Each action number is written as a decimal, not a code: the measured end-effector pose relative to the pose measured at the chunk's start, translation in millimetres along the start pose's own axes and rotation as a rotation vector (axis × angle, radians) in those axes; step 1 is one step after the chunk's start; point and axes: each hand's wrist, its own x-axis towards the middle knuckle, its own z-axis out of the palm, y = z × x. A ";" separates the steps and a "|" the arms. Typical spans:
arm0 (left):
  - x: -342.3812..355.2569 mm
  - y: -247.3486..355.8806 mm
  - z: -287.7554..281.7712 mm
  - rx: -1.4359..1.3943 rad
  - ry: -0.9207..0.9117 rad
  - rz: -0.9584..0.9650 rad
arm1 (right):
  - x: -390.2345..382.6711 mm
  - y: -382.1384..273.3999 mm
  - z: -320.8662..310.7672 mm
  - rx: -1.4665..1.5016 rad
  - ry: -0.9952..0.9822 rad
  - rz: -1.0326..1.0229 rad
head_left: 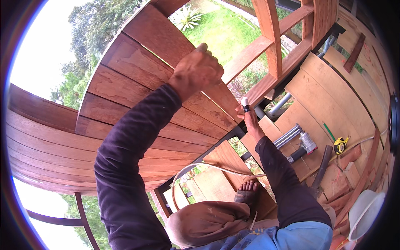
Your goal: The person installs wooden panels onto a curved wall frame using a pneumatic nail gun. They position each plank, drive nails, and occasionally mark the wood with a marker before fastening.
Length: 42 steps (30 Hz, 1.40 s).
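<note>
Bright lawn (221, 35) fills the upper centre of the frame, trees (89, 31) the upper left; a floor of pale boards (316, 81) curves down the right side. Red-brown planks (125, 60) fan across the left and centre. Our concern is the end plank (162, 37), upper centre, running down right towards the dark metal edge. Thin strip of light between it and its neighbour; open space on its other side, then a post (271, 41).

Left hand (196, 71): curled like a fist over the end plank's outer side, thumb up. Fingertips hidden; we cannot tell whether it pinches the wood or only bears on it. Right hand (251, 121): at the plank's lower end, right of centre, fingers bent, a white tip with a black band (245, 104) standing above. Whether that is held or wrapped on a digit, we cannot tell.

We judge the step to be placing the plank by hand. Next move, in our view, calls for both ends steadied and the gap checked. Metal tool (307, 143), pencil (328, 131) and tape measure (341, 145) lie right of centre, apart from both hands.
</note>
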 end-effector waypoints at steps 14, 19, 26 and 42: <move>1.5 0.3 -8.2 -0.009 -0.035 -0.020 | 6.0 10.0 -3.7 -0.033 -0.017 -0.049; -1.6 0.1 -7.5 0.023 -0.010 -0.022 | 6.0 5.5 1.2 -0.018 -0.002 -0.023; -1.0 -0.8 -4.5 0.023 -0.019 -0.004 | 6.0 8.5 -1.3 0.002 -0.010 -0.049; -3.5 -0.6 -4.6 0.000 0.127 -0.012 | 4.3 13.9 -1.4 0.020 0.006 -0.080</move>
